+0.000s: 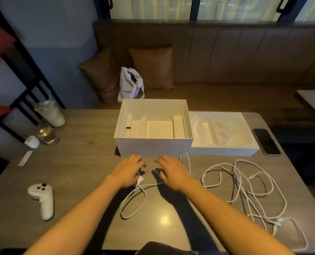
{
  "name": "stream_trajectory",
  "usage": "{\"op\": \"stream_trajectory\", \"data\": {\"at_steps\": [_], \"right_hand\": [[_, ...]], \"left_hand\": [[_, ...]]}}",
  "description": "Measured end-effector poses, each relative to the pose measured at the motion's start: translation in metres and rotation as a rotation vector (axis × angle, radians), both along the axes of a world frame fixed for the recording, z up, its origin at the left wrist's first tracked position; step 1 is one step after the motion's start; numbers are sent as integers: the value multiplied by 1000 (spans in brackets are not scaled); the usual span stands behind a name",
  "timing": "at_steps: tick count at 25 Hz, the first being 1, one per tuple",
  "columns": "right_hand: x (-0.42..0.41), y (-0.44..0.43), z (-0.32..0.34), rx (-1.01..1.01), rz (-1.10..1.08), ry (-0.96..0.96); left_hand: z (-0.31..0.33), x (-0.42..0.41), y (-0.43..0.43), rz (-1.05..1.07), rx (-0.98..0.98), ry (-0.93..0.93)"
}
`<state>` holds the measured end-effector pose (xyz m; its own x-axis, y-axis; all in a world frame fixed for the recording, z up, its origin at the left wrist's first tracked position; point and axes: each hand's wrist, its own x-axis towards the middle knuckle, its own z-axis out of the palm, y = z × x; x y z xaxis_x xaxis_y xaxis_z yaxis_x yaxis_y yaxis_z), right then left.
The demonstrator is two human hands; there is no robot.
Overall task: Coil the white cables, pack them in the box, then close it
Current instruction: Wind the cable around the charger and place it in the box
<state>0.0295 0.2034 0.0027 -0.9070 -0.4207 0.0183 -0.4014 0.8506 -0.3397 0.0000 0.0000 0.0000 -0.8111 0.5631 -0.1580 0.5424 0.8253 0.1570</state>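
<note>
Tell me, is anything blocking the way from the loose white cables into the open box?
Nothing visible does. The box is open, its lid set aside to its right. The tangled cables lie on the table in front of the lid, with bare tabletop between them and the box; only its front wall must be cleared.

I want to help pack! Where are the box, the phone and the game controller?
box (154, 147), head view, front wall.
phone (266, 141), head view, middle of screen.
game controller (42, 198), head view, middle of handle.

Brown padded bench, two cushions, windows above, dim light.
</note>
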Motion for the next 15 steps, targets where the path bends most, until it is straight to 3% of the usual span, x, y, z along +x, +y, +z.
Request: {"op": "stream_trajectory", "data": {"at_steps": [3, 8, 15], "right_hand": [[14, -15, -12, 29, -16, -281], [27, -27, -29, -39, -99, -443], [12, -10, 9, -629, -367, -580]], "left_hand": [[-12, 3, -7, 12, -121, -277], [-27, 7, -13, 123, -50, -376], [24, -4, 10, 179, 377, -353]]}}
